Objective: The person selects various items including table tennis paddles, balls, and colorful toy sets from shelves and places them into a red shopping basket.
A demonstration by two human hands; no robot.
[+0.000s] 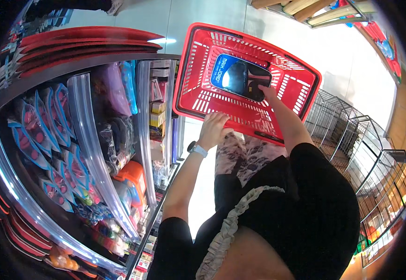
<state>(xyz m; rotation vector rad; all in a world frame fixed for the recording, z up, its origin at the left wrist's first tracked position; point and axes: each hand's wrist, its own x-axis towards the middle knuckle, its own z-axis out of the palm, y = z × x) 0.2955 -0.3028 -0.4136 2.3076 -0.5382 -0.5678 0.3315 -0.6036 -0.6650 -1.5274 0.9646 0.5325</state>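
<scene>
A red plastic shopping basket [246, 120] with slotted walls is in front of me, tilted so that I look down into it. Its near rim is in the grip of my left hand [214, 130], which has a watch [193, 147] on its wrist. Inside the basket is a flat, round-cornered package [236, 77], blue at one end and dark at the other, bearing white writing. My right hand [268, 92] reaches over the near rim and grasps the package's dark end. Some of the right fingers are hard to make out against it.
To my left stands a store shelf with clear plastic dividers [84, 122], blue-edged bags [31, 129] and an orange item [131, 180]. Red-and-black flat items [87, 43] are stacked beyond it. Wire baskets [349, 140] are on my right. Rolled goods [304, 10] lie at the far right.
</scene>
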